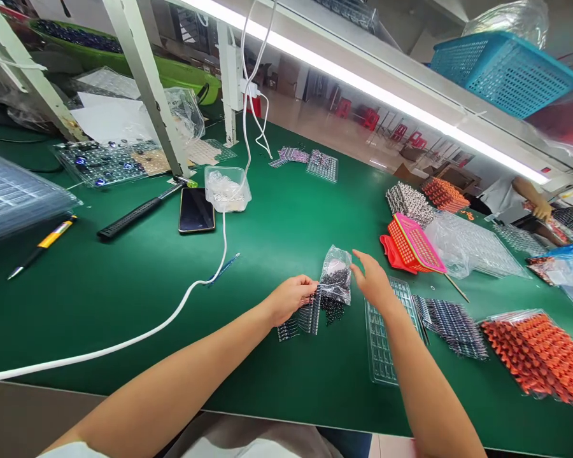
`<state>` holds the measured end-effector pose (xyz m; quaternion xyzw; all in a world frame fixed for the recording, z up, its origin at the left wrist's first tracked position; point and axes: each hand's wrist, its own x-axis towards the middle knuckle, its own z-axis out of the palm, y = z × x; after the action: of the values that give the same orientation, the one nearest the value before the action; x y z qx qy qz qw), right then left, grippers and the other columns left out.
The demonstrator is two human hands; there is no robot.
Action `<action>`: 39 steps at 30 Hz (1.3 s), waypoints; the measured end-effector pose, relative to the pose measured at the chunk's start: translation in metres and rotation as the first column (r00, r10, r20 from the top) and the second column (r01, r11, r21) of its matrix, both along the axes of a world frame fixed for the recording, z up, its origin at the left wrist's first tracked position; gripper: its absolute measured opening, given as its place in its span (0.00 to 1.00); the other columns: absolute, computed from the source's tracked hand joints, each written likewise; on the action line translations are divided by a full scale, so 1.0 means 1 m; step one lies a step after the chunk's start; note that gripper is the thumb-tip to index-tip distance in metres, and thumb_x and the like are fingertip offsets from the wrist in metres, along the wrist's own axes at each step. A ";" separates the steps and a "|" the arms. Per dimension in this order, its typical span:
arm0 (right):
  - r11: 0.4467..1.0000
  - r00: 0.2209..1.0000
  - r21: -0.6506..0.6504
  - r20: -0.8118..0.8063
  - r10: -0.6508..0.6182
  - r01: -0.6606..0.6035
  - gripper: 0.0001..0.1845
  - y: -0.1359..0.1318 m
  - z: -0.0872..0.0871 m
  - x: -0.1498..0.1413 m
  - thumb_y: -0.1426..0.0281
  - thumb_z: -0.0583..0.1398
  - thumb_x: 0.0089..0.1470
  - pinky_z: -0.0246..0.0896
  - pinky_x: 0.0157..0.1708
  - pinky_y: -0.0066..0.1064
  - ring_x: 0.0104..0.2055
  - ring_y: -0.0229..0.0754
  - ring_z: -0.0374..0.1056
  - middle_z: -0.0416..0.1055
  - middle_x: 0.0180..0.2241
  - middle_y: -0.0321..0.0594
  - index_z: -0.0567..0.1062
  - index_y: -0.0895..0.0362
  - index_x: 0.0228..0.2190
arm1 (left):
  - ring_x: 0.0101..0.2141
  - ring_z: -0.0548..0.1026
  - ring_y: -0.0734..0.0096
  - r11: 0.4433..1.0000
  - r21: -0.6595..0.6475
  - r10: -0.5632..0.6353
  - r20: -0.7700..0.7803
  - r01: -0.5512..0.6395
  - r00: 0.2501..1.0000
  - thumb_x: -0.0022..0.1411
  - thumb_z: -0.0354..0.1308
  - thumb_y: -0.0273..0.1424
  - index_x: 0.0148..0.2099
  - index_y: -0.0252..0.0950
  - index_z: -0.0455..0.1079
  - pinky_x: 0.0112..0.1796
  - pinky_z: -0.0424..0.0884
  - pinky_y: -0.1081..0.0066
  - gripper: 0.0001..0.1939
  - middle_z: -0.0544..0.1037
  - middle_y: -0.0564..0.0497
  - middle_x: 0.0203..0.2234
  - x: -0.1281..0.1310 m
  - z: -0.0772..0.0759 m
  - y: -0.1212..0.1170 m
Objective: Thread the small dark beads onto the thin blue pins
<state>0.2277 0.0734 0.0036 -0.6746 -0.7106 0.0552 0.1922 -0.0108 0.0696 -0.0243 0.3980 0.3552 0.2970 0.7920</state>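
On the green bench (286,222), a bag of beads (337,277) lay between my left fingers (306,281), pinched on something I couldn't tell, and my spread, empty right fingers (362,258). Red stools (371,119) stood beyond.

The left hand (293,299) hides part of the strips (309,317) in its grip, the right arm (424,375) covers part of the tray (380,343) right of it, and the tray stack (19,191) far left is cut off.
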 end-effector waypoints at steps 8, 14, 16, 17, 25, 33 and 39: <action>0.997 0.984 -0.014 -0.165 0.068 -0.071 0.19 -0.118 -0.013 -0.025 0.65 0.52 0.65 0.65 0.56 0.48 0.57 0.50 0.67 0.71 0.55 0.46 0.68 0.52 0.56 | 0.47 0.73 0.54 0.996 0.077 -0.023 -0.174 0.037 0.984 0.51 0.65 0.34 0.30 0.37 0.66 0.42 0.65 0.67 0.10 0.80 0.45 0.38 -0.018 0.009 0.009; 0.998 0.945 -0.023 -0.323 -0.056 0.051 0.16 -0.177 -0.036 -0.048 0.65 0.54 0.64 0.71 0.51 0.44 0.52 0.50 0.71 0.73 0.51 0.44 0.72 0.48 0.52 | 0.46 0.75 0.52 0.990 0.112 -0.056 -0.246 0.085 0.968 0.51 0.64 0.36 0.29 0.38 0.68 0.42 0.66 0.66 0.10 0.82 0.45 0.37 -0.012 0.002 0.001; 0.996 0.926 -0.024 -0.368 -0.089 0.086 0.16 -0.185 -0.039 -0.054 0.65 0.54 0.64 0.71 0.50 0.44 0.51 0.50 0.72 0.74 0.50 0.43 0.72 0.47 0.51 | 0.45 0.75 0.52 0.987 0.125 -0.066 -0.260 0.101 0.963 0.52 0.64 0.36 0.28 0.39 0.68 0.42 0.66 0.66 0.09 0.82 0.46 0.35 -0.010 0.003 -0.004; 0.995 0.916 -0.029 -0.388 -0.099 0.096 0.16 -0.188 -0.039 -0.056 0.65 0.54 0.64 0.71 0.49 0.44 0.50 0.50 0.72 0.74 0.50 0.43 0.73 0.47 0.51 | 0.45 0.75 0.52 0.985 0.130 -0.072 -0.265 0.110 0.962 0.52 0.64 0.36 0.28 0.39 0.69 0.42 0.66 0.66 0.09 0.82 0.46 0.34 -0.009 0.004 -0.006; 0.992 0.887 -0.041 -0.445 -0.126 0.120 0.15 -0.189 -0.040 -0.054 0.66 0.56 0.63 0.71 0.49 0.44 0.49 0.50 0.72 0.75 0.49 0.43 0.74 0.48 0.50 | 0.47 0.76 0.50 0.976 0.128 -0.141 -0.238 0.174 0.961 0.55 0.64 0.37 0.29 0.39 0.70 0.43 0.66 0.65 0.09 0.82 0.45 0.37 -0.006 0.009 -0.022; 0.994 0.787 -0.107 -0.613 -0.070 0.005 0.20 -0.168 -0.043 -0.068 0.66 0.51 0.65 0.69 0.55 0.45 0.56 0.49 0.70 0.71 0.56 0.43 0.71 0.48 0.56 | 0.50 0.75 0.53 0.999 0.042 0.001 -0.153 0.006 0.988 0.60 0.61 0.35 0.30 0.36 0.66 0.44 0.67 0.64 0.10 0.78 0.40 0.47 -0.015 0.024 0.002; 0.963 0.436 -0.208 -0.892 -0.115 -0.171 0.22 -0.140 -0.041 -0.103 0.60 0.54 0.64 0.61 0.61 0.50 0.61 0.50 0.64 0.67 0.60 0.42 0.68 0.48 0.59 | 0.37 0.80 0.63 0.972 -0.217 0.105 0.071 -0.087 0.992 0.61 0.56 0.26 0.32 0.33 0.67 0.41 0.72 0.64 0.05 0.81 0.40 0.41 -0.020 0.024 0.012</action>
<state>0.1251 -0.0667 -0.0376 -0.5492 -0.4964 0.5032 0.4458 -0.0310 0.0818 -0.0007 0.2804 0.3711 0.3113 0.8287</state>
